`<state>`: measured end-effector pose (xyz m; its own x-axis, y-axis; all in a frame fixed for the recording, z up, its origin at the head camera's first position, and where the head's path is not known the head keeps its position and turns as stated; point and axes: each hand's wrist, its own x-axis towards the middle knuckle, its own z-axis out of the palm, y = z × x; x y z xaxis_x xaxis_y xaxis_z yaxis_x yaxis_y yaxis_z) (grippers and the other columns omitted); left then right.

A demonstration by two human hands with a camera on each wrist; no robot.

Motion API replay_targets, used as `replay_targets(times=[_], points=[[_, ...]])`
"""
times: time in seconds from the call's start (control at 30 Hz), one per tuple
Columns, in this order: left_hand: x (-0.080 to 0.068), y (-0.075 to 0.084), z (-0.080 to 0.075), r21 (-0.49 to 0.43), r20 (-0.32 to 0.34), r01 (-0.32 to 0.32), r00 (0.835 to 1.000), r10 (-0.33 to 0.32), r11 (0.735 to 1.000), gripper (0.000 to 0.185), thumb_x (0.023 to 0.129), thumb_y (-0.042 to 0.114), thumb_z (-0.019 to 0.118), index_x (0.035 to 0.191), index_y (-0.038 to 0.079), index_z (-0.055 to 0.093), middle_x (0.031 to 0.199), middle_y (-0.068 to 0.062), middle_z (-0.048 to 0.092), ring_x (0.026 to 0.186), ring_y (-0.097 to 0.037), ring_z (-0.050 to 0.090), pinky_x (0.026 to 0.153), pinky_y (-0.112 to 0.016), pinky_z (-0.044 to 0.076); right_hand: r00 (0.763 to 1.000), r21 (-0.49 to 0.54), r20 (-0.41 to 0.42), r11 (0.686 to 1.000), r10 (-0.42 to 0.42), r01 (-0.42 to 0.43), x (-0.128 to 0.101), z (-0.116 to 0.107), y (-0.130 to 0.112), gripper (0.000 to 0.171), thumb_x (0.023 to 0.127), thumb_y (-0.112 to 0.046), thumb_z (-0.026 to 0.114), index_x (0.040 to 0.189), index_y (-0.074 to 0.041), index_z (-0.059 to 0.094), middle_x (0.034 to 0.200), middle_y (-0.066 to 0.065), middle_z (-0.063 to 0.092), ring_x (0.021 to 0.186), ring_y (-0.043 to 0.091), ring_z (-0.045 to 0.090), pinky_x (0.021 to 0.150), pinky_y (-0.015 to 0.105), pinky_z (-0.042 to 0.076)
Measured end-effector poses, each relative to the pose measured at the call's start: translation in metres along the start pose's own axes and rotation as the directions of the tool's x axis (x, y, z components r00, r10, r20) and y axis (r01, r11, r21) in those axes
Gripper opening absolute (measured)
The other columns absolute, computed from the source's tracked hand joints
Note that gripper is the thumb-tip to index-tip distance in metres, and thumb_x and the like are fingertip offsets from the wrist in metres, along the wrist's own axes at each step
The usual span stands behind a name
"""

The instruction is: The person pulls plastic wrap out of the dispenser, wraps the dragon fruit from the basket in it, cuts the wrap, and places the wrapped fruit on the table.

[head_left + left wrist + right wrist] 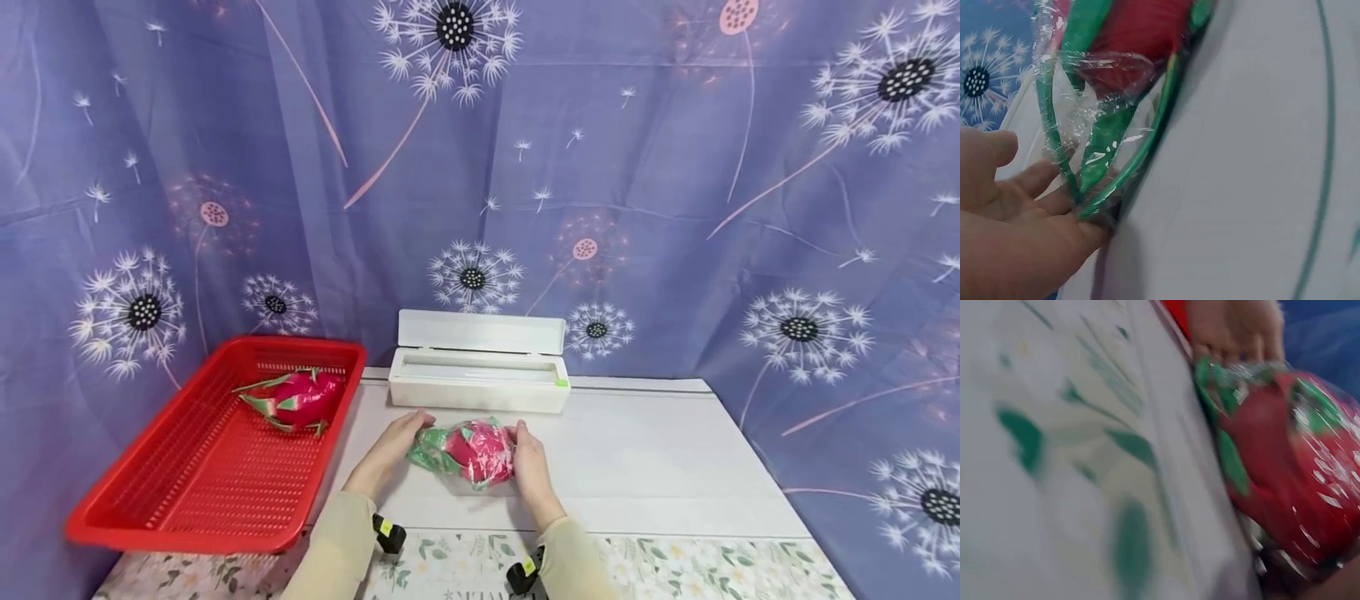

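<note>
A dragon fruit [480,451], red with green scales and wrapped in glossy, crinkled cling film, lies on the white table [660,467] near the person, between both hands. The left hand [400,440] cups its left end, fingers relaxed against the film-covered green tips; the right hand [527,450] rests against its right side, though whether those fingers curl round it cannot be told. Just beyond stands a white rectangular cling-film box [478,371], lid raised, with a small green tab at its right end. To the left a red slotted plastic basket [187,492] holds an unwrapped dragon fruit [298,397]. A floral mat [675,567] edges the near side; a blue dandelion-print cloth [675,167] hangs behind.
</note>
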<state>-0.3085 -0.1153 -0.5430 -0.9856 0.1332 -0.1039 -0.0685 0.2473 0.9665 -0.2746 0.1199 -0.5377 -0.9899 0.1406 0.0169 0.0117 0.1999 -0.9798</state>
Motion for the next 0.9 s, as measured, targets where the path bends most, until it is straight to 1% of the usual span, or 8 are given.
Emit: replay_targets(times=[0.07,0.17,0.33,0.47,0.6,0.7,0.8,0.9], points=[[0.0,-0.001,0.0,0.012,0.034,-0.006,0.999,0.006,1.0,0.053,0.106,0.042,0.035,0.123,-0.001,0.062,0.126,-0.018,0.059,0.125,-0.037,0.048,0.108,-0.054,0.029,0.997,-0.041,-0.071,0.999,-0.003,0.0,-0.001,0.006,0.002,0.054,0.107,-0.037,0.032,0.116,0.003,0.066,0.121,0.019,0.064,0.122,0.038,0.052,0.106,0.053,0.034],[-0.001,-0.001,-0.002,0.118,0.041,-0.025,0.999,0.02,0.993,0.055,0.107,0.043,0.031,0.112,0.0,0.065,0.109,-0.013,0.064,0.109,-0.03,0.057,0.099,-0.049,0.039,0.989,-0.072,-0.144,0.997,-0.013,0.002,-0.003,0.012,0.003,0.046,0.105,-0.034,0.04,0.11,0.001,0.07,0.116,0.016,0.067,0.118,0.037,0.056,0.103,0.053,0.037],[-0.006,-0.001,-0.006,0.366,-0.064,0.001,0.998,0.024,0.931,0.058,0.106,0.045,0.028,0.088,0.007,0.067,0.084,-0.005,0.062,0.08,-0.02,0.057,0.076,-0.04,0.046,0.983,-0.15,-0.177,0.989,-0.038,0.011,-0.004,0.016,0.001,0.037,0.103,-0.026,0.045,0.099,-0.002,0.073,0.103,0.014,0.07,0.104,0.035,0.063,0.093,0.052,0.045],[-0.013,-0.002,-0.009,0.445,-0.105,0.037,0.994,0.011,0.895,0.062,0.105,0.05,0.025,0.08,0.01,0.066,0.072,-0.005,0.059,0.063,-0.019,0.054,0.061,-0.035,0.045,0.984,-0.187,-0.173,0.982,-0.037,0.005,-0.005,0.015,0.0,0.038,0.104,-0.026,0.044,0.103,-0.001,0.072,0.105,0.016,0.07,0.105,0.038,0.062,0.093,0.054,0.045],[-0.022,-0.006,-0.013,0.305,0.001,0.101,0.994,-0.106,0.947,0.067,0.102,0.059,0.024,0.087,0.005,0.061,0.061,-0.01,0.06,0.045,-0.017,0.055,0.043,-0.028,0.045,0.985,-0.196,-0.168,0.981,-0.03,-0.004,-0.003,0.014,0.0,0.04,0.105,-0.032,0.041,0.107,-0.002,0.068,0.106,0.016,0.068,0.106,0.038,0.061,0.093,0.053,0.044],[-0.031,-0.01,-0.017,0.133,0.117,0.157,0.978,-0.173,0.979,0.062,0.104,0.054,0.029,0.1,-0.001,0.057,0.061,-0.013,0.06,0.042,-0.016,0.055,0.041,-0.025,0.046,0.987,-0.202,-0.157,0.979,-0.024,-0.009,-0.003,0.013,0.001,0.036,0.104,-0.034,0.043,0.103,-0.004,0.063,0.099,0.013,0.065,0.097,0.033,0.061,0.086,0.05,0.046],[-0.042,-0.013,-0.023,-0.002,0.2,0.138,0.971,-0.135,0.99,0.049,0.107,0.036,0.037,0.114,-0.009,0.054,0.07,-0.012,0.06,0.052,-0.015,0.057,0.048,-0.026,0.049,0.988,-0.203,-0.153,0.979,-0.017,-0.014,-0.002,0.013,0.001,0.031,0.104,-0.033,0.045,0.099,-0.006,0.059,0.092,0.01,0.062,0.089,0.027,0.058,0.08,0.045,0.045],[-0.049,-0.012,-0.028,-0.067,0.242,0.068,0.969,-0.05,0.995,0.037,0.105,0.017,0.043,0.124,-0.013,0.051,0.08,-0.012,0.063,0.063,-0.017,0.061,0.057,-0.03,0.052,0.986,-0.228,-0.16,0.974,-0.048,0.01,0.0,0.012,-0.001,0.029,0.103,-0.03,0.047,0.1,-0.005,0.062,0.094,0.01,0.064,0.089,0.028,0.06,0.08,0.046,0.047]])
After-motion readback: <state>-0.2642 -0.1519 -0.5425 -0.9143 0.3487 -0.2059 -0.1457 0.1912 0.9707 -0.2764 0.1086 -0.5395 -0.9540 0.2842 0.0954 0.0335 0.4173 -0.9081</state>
